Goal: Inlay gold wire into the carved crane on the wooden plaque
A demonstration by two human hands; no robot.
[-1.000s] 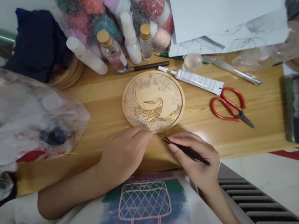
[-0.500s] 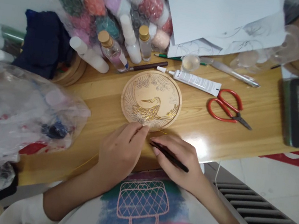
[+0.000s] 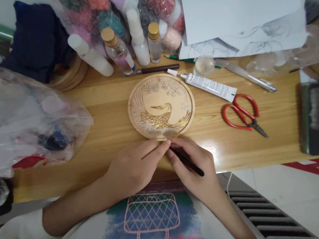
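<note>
A round wooden disc (image 3: pixel 161 106) with a bird drawn in gold lines lies flat on the wooden table (image 3: pixel 112 116). My left hand (image 3: pixel 133 163) rests just below the disc's near rim, its fingertips pinched together at the rim. My right hand (image 3: pixel 195 169) is beside it and grips black tweezers (image 3: pixel 186 161), whose tips point left and meet my left fingertips by the rim. Whatever the left fingers pinch is too fine to make out.
Red scissors (image 3: pixel 242 116) and a white glue tube (image 3: pixel 205 84) lie right of the disc. Bottles (image 3: pixel 117 51) and bagged coloured material (image 3: pixel 110 4) crowd the back. A crumpled plastic bag (image 3: pixel 17 126) fills the left. Drawing sheets (image 3: pixel 237 19) lie at the back right.
Both hands came together at the disc's near rim. The tweezers' tips moved left toward my left fingertips. A thin gold wire seen on the table earlier is no longer visible.
</note>
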